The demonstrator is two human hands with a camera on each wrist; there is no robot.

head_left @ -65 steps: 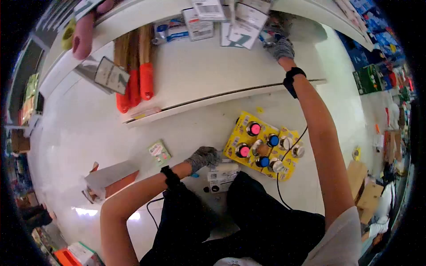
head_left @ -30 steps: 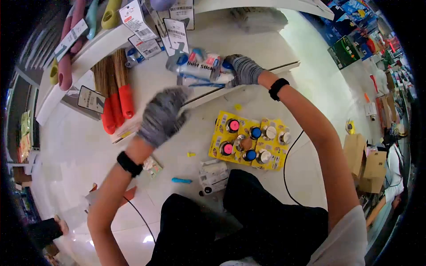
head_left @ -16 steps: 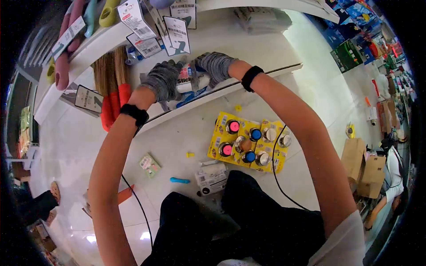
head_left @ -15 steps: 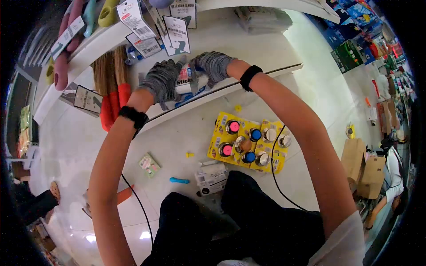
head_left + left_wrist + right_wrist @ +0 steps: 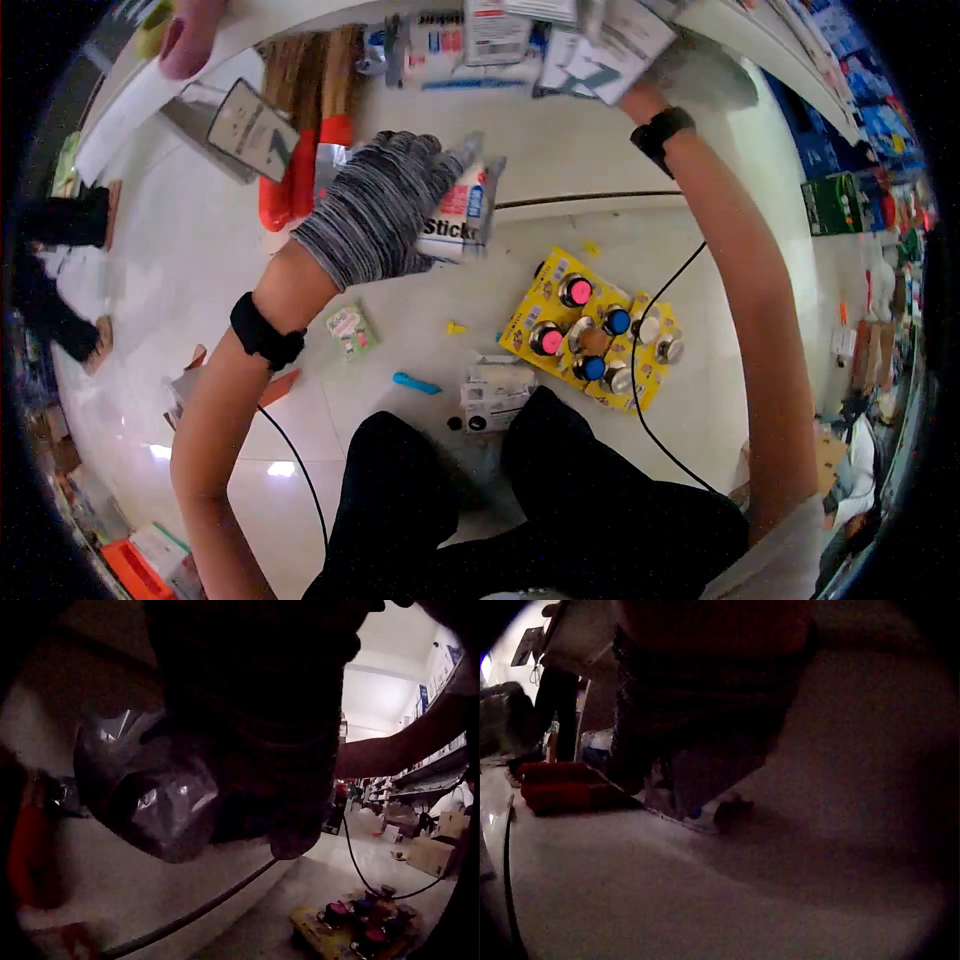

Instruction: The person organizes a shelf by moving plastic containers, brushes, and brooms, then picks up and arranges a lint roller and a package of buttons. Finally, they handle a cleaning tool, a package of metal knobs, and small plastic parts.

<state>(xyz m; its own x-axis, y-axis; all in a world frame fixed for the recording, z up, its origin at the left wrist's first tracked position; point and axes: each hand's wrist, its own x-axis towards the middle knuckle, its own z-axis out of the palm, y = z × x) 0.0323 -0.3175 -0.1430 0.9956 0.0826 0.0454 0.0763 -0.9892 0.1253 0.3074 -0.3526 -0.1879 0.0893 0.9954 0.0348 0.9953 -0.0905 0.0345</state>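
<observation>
In the head view my gloved left hand [image 5: 375,210] grips a clear-wrapped white packet [image 5: 460,215] with red and blue print and the letters "Stick". It is close over the front of the low white shelf [image 5: 590,160]. Shiny wrapping [image 5: 169,799] shows beside the dark glove in the left wrist view. Farther back on the shelf lies a similar wrapped packet [image 5: 425,50] with a blue strip along it. My right arm reaches into the shelf's right side, its hand hidden behind hanging price tags [image 5: 610,50]. The right wrist view shows the right hand [image 5: 705,712] too dark to tell its grip.
Brooms with red handles [image 5: 303,165] lie on the shelf's left. On the floor are yellow cards [image 5: 645,390] bearing pink, blue and silver round pieces, white cartons [image 5: 498,390], a blue stick [image 5: 415,383] and a small green packet [image 5: 352,332]. A black cable [image 5: 640,385] hangs by my right arm.
Both hands were together over packets at the shelf's front. My left hand now holds one packet nearer me; my right hand has moved right and back, behind the tags. The head view has shifted.
</observation>
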